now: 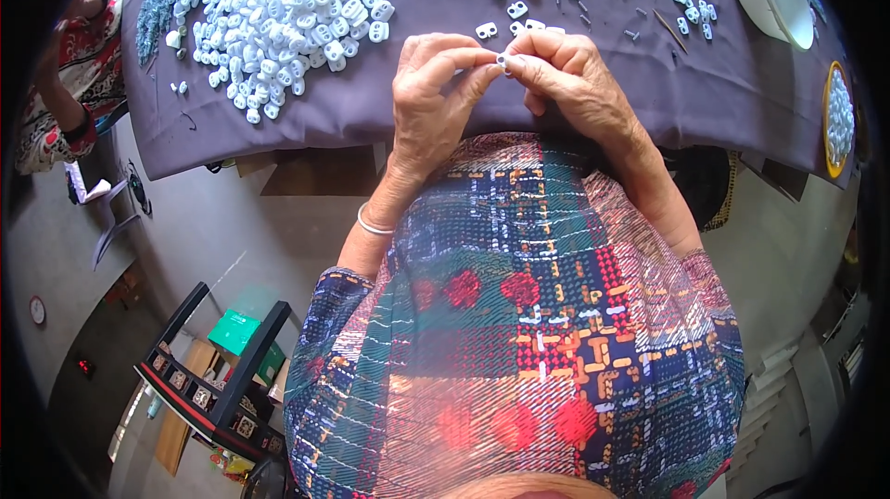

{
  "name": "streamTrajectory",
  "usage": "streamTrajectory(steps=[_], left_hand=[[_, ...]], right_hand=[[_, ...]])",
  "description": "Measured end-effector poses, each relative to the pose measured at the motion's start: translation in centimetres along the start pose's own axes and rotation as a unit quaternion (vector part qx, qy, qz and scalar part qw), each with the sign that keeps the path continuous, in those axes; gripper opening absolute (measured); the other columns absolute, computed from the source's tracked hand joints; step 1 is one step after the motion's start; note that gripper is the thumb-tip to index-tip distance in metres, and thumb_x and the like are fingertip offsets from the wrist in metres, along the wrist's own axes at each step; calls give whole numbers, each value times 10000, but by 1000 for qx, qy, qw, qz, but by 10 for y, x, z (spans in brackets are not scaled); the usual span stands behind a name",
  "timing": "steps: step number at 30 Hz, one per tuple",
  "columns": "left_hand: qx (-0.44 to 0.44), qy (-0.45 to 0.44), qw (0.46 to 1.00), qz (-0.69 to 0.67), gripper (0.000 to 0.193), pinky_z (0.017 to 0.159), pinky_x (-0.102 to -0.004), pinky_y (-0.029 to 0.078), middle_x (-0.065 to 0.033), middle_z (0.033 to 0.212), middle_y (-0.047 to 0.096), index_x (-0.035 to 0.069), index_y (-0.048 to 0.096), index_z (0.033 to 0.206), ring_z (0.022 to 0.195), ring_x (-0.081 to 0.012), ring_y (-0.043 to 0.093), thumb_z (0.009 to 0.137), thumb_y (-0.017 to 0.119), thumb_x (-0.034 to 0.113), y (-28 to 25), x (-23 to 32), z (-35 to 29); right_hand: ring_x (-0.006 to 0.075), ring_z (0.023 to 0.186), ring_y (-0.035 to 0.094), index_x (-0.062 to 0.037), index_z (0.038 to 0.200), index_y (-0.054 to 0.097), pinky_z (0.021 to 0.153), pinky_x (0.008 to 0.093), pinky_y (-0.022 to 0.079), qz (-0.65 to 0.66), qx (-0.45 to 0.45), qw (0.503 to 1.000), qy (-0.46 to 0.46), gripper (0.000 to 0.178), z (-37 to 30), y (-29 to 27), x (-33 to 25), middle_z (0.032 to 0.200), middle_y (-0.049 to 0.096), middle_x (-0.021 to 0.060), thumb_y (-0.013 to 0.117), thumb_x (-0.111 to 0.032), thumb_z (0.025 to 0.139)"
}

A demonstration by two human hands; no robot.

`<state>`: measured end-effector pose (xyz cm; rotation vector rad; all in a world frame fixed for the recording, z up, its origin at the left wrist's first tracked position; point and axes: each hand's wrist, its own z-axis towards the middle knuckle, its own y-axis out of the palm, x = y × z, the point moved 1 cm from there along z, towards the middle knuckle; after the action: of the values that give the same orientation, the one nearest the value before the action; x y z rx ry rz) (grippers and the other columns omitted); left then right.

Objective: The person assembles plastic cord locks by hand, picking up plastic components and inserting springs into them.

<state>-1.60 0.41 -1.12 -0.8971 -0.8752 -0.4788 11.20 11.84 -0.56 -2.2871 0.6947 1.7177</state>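
Ideally, the left hand (431, 96) and right hand (577, 77), fingertips clamped on one small, white, rounded plastic piece (503, 62), should press evenly.

Clock face laid over the view, we log a purple-brown cloth (343, 119) spread across 12, its front edge hanging down. Below that edge, between 9 and 10, we note brown cardboard (320, 173) above grey floor (264, 240). At 10, near the rim, another person (104, 40) in red-and-white patterned clothing. At 9 we see a thin-legged grey stand (113, 221); just past 8, a small round disc (37, 310) with a dark rim. At 8, a black frame (255, 371) with a red-trimmed edge, a green box (234, 330) between its uprights.
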Motion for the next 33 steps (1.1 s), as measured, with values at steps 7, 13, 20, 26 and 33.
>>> streamTrajectory(steps=[7, 13, 20, 26, 33], left_hand=[[34, 23, 998, 52, 138, 712, -310, 434, -53, 813, 614, 52, 658, 794, 796, -197, 546, 680, 735, 56, 1, -2, 3], [63, 32, 995, 68, 181, 695, -326, 437, -56, 802, 607, 66, 652, 782, 795, -217, 547, 637, 758, 68, 2, -1, 2], [23, 2, 999, 38, 250, 774, -316, 430, -60, 872, 614, 71, 675, 837, 865, -204, 553, 611, 783, 77, -6, -2, 6], [9, 27, 998, 50, 217, 774, -303, 420, -50, 862, 619, 72, 685, 832, 859, -183, 555, 633, 767, 48, -4, -3, 7], [42, 61, 994, 75, 190, 704, -317, 415, -13, 786, 613, 87, 648, 732, 795, -196, 536, 589, 771, 67, 2, -5, 8]], right_hand=[[35, 510, 479, -17, 908, 581, 463, 167, 387, 37, 38, 999, 11, 172, 2, 8, -2, 650, 505, -37, 564, -188, 892], [31, 519, 473, -22, 888, 589, 470, 164, 385, 42, 64, 997, 11, 159, 2, 12, -4, 654, 513, -34, 578, -180, 882], [27, 497, 436, -23, 869, 588, 449, 180, 403, 89, 66, 994, 14, 150, 4, 7, -1, 633, 489, -38, 580, -172, 877], [30, 490, 449, -25, 856, 587, 448, 169, 390, 67, 68, 995, 24, 154, 3, 6, -2, 641, 493, -37, 573, -176, 880], [40, 497, 476, -18, 859, 586, 446, 166, 386, 59, 60, 996, 22, 159, 3, 6, 0, 669, 516, -28, 576, -176, 880]])
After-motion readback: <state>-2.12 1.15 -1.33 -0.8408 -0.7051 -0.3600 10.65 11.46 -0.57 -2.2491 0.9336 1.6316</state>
